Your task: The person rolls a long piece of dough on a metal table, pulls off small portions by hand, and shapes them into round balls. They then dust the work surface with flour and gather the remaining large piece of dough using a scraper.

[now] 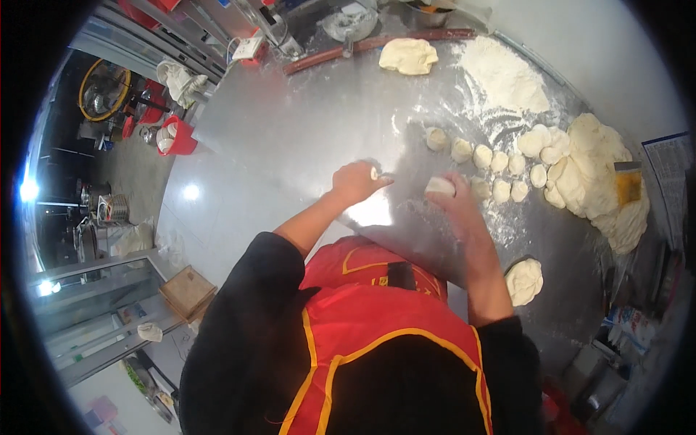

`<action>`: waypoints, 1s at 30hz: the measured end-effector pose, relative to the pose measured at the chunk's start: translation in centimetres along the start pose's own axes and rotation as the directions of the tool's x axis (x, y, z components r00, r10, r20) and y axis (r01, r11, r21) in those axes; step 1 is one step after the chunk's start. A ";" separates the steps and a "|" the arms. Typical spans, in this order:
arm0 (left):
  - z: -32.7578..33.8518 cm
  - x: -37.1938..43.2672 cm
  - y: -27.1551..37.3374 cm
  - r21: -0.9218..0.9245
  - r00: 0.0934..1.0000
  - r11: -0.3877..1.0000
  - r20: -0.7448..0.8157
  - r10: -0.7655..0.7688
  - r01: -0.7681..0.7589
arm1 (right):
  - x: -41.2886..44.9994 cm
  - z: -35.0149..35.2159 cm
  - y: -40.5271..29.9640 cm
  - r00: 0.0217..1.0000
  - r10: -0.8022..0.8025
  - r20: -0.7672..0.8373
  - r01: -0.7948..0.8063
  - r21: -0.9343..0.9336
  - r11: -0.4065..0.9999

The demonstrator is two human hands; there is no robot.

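My left hand is closed around a small piece of dough, whose pale end shows between the fingers. To its right, above the steel worktop, my right hand grips a floured dough piece between thumb and fingers. Just beyond the right hand, several small dough portions lie in two rough rows on the floured steel. A large mass of dough rests at the far right of the rows, with a scraper-like yellowish piece on it. A separate dough lump lies beside my right forearm.
Loose flour is heaped near the wall. A flattened dough lump lies by a long reddish-brown bar at the back. Behind the bar are a floury bowl and a metal bowl. A red bucket stands beyond the worktop's left edge.
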State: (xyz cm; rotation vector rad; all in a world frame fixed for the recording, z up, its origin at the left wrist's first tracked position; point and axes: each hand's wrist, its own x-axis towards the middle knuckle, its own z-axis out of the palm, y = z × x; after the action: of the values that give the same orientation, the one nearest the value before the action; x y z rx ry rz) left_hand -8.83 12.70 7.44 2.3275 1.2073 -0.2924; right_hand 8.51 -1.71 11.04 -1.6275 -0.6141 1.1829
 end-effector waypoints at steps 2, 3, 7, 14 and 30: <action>0.5 -0.1 -0.7 -0.343 0.994 0.934 0.006 0.112 -0.103 | 1.6 -0.1 1.9 0.999 -0.028 -0.046 0.023 -0.107 0.994; 0.8 -0.1 -0.6 -0.349 0.994 0.932 0.017 0.110 -0.097 | 2.4 0.0 2.4 0.993 -0.081 -0.082 0.062 -0.212 0.975; 2.4 -1.7 -0.7 -0.687 0.992 0.726 0.115 0.055 0.039 | 5.0 0.7 4.9 0.840 -0.541 -0.048 0.373 -0.674 0.638; 1.1 -2.6 0.2 -0.932 0.960 0.232 0.277 -0.047 0.280 | 5.9 -1.0 4.0 0.937 -0.349 0.000 0.201 -0.817 0.540; -0.6 0.8 19.0 -0.966 0.968 -0.074 0.249 -0.033 0.246 | -0.6 -0.3 0.5 0.929 -0.295 -0.223 0.321 0.093 0.942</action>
State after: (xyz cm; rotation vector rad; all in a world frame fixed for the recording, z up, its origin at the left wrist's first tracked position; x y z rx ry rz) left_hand 7.01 4.44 13.93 0.7346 0.9563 0.3430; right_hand 8.49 -2.51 10.83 -1.4584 -0.6207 0.7944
